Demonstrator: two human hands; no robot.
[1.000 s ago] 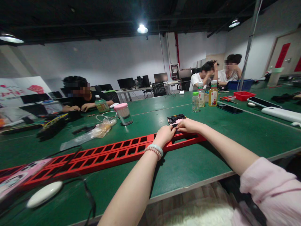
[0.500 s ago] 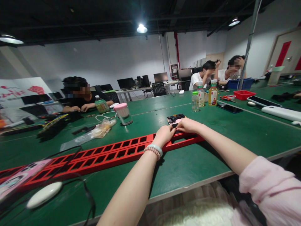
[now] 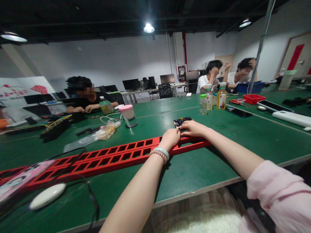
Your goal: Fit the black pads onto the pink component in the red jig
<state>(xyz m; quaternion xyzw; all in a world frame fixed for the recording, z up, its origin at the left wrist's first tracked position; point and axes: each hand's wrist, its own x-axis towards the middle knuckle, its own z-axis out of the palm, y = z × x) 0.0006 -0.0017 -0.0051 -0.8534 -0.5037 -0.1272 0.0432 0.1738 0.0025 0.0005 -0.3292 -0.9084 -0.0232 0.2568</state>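
Note:
A long red frame with two rows of rectangular openings lies across the green table. Over its right part is my left hand, wearing bracelets at the wrist. Its fingers are drawn together at the fingertips, and what they hold, if anything, is too small to make out. My right hand reaches in from the right, fingers bent and a little apart, at the near edge of a small container of black pieces. The hand covers part of this container. The fingertips of both hands are close together.
A pink-patterned object, a cable and a white oval object lie at the left. Beyond the frame stand a pink-lidded jar, a plastic bag and several bottles. A phone lies to the right. Other people sit across the table.
My right hand has shifted from beside the left fingertips up onto the container of black pieces, its fingers opening. My left hand stays nearly in place. The view has turned slightly.

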